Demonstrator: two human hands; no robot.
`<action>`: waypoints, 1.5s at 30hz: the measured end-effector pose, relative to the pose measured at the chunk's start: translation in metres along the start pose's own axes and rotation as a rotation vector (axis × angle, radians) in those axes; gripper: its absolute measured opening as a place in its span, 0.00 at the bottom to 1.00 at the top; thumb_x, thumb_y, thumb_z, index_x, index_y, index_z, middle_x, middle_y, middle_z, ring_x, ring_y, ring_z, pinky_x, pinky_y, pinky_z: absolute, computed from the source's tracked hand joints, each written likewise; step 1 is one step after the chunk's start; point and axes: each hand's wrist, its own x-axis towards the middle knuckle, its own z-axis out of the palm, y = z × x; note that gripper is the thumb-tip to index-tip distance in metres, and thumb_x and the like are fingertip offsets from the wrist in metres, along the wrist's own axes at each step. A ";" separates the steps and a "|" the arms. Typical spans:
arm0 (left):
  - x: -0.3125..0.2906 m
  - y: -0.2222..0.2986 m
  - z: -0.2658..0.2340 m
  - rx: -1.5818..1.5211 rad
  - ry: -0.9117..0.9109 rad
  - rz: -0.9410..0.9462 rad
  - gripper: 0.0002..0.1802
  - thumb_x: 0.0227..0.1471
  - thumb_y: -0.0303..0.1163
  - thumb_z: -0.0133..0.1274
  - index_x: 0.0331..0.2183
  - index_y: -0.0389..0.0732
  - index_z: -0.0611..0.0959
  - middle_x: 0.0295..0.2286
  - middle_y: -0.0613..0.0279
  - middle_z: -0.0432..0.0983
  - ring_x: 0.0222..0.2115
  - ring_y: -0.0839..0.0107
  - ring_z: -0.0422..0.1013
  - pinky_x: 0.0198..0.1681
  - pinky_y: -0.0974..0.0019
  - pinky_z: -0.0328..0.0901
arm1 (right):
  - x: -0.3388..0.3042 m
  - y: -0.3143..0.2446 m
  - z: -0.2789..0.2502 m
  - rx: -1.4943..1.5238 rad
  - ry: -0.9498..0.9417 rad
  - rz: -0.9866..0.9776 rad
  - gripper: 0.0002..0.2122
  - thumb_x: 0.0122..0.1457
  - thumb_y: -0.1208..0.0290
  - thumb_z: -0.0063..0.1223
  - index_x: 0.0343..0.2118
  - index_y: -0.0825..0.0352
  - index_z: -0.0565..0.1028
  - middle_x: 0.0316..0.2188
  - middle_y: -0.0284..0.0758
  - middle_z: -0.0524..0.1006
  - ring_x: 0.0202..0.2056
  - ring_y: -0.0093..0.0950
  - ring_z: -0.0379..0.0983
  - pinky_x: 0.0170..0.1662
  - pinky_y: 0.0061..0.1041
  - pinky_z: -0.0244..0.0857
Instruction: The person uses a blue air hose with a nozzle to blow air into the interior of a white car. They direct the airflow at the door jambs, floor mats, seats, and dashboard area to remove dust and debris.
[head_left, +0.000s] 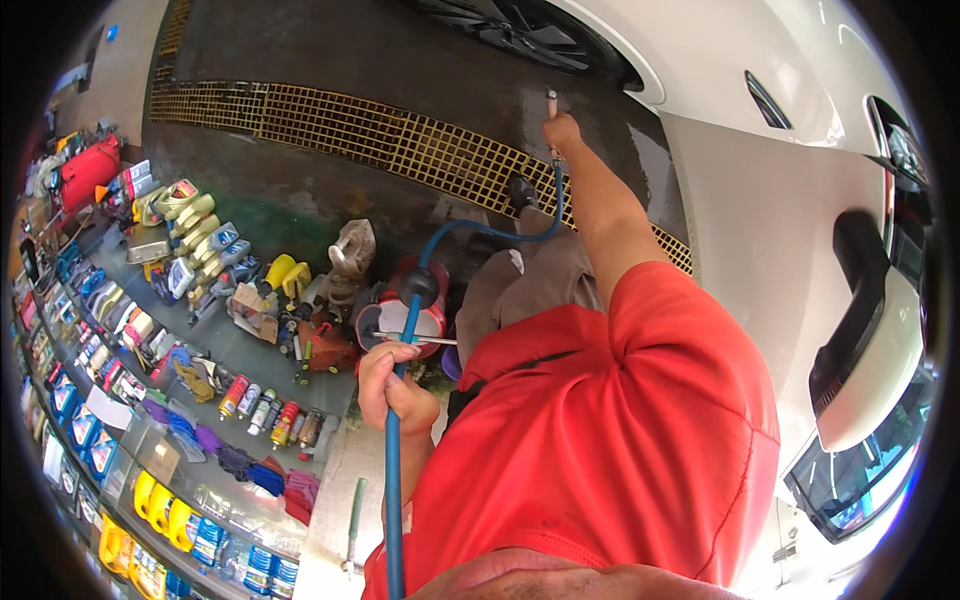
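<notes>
Alongside the white car (765, 185), near its dark wheel (530, 38), we have the blue hose (394, 480) rising past our red shirt (590, 430), left hand (412, 403) curled round it, right hand (563, 133) stretched ahead with fingers wrapped on the slim nozzle (552, 101) at its far end. We look to be at the aiming step, and the next move likely calls for a steady right wrist and slack fed from the left!

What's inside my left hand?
A blue hose runs through your left hand, showing on either side; part of the gripped stretch is covered by the hand and can't be seen.
</notes>
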 end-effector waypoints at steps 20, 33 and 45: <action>0.228 -0.155 -0.245 -0.054 -0.033 0.344 0.16 0.58 0.22 0.36 0.46 0.27 0.70 0.28 0.44 0.71 0.23 0.60 0.69 0.25 0.61 0.70 | -0.110 -0.332 0.151 0.037 0.227 -0.189 0.21 0.57 0.68 0.50 0.51 0.71 0.64 0.44 0.56 0.75 0.47 0.51 0.72 0.49 0.45 0.67; 0.313 -0.190 -0.314 -0.300 -0.152 0.423 0.15 0.57 0.22 0.35 0.44 0.27 0.71 0.28 0.44 0.72 0.23 0.59 0.70 0.25 0.61 0.71 | -0.187 -0.317 0.133 -0.024 0.481 -0.200 0.19 0.53 0.68 0.52 0.47 0.72 0.67 0.36 0.55 0.77 0.43 0.54 0.73 0.47 0.44 0.67; 0.329 -0.185 -0.358 -0.131 -0.046 0.471 0.12 0.58 0.22 0.36 0.40 0.25 0.72 0.27 0.44 0.72 0.22 0.59 0.70 0.23 0.61 0.71 | -0.155 -0.244 0.070 0.477 0.521 0.367 0.14 0.52 0.69 0.51 0.35 0.77 0.74 0.30 0.50 0.80 0.31 0.44 0.80 0.35 0.37 0.73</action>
